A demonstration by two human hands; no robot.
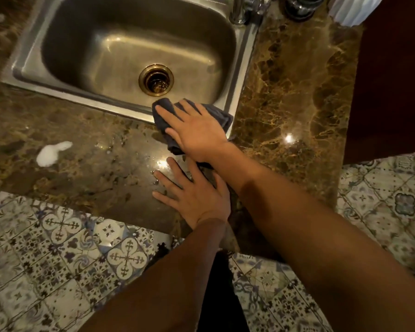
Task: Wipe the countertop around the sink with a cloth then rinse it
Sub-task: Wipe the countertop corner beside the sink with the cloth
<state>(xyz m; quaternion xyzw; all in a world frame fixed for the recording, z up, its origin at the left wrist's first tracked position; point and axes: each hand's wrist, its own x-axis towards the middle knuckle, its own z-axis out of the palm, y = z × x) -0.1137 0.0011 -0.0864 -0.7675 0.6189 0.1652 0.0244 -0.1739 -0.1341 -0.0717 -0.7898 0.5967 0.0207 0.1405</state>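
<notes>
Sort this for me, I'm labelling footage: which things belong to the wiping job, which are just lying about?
Job: grey cloth under the right hand; countertop; sink; faucet; white foam blob.
Lying about: pale fabric at far right; patterned floor tiles.

No lettering can be read here — anywhere (labels, numbers included).

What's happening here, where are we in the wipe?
A person is mid-wipe. The right hand presses flat on a dark cloth at the near right corner of the sink, lying over both the rim and the countertop. The left hand rests flat on the stone in front of it. A white foam blob sits unwiped farther left.
</notes>
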